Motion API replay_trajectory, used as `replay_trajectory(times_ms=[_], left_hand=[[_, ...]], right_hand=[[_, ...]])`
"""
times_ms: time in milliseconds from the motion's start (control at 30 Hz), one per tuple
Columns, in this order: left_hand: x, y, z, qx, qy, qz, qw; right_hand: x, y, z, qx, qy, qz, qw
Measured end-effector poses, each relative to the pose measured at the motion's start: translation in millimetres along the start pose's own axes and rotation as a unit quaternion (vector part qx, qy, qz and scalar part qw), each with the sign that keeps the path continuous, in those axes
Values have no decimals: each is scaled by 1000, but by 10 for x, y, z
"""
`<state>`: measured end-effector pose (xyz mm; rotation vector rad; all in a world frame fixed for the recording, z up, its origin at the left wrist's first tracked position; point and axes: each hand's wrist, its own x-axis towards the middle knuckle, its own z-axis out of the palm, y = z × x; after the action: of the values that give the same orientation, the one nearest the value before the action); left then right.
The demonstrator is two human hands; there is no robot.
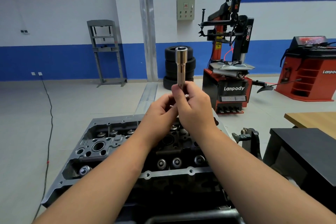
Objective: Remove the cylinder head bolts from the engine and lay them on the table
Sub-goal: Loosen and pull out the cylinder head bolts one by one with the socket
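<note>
A long shiny metal socket (181,67) stands upright in front of me, its open end up. My right hand (195,109) grips its lower end, with fingers curled round it. My left hand (160,112) meets it from the left, fingertips pinching at the socket's base, where something small is hidden between the hands. Below both forearms lies the engine's cylinder head (112,147), grey and black, with valve springs and bolt holes showing. No loose bolt is in view.
A black table (305,152) stands right of the engine, a wooden tabletop (312,120) behind it. A black clamp fixture (247,136) sits between engine and table. Farther back are a tyre changer (229,71), stacked tyres (174,67) and a floor cable (48,132).
</note>
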<state>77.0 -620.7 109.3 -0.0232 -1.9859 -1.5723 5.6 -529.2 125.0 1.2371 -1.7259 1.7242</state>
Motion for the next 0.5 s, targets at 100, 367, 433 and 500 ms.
replay_trajectory(times_ms=[100,367,433,500], left_hand=[[-22,27,17,5,-21,4,1000],[-6,25,3,10,13,26,1000],[-8,17,6,6,9,17,1000],[-26,30,13,2,-6,5,1000]], right_hand=[[3,23,17,7,-15,11,1000],[-7,21,-12,-25,19,-7,999],[-7,16,-3,-19,0,-2,1000],[-1,18,8,-24,-24,5,999]])
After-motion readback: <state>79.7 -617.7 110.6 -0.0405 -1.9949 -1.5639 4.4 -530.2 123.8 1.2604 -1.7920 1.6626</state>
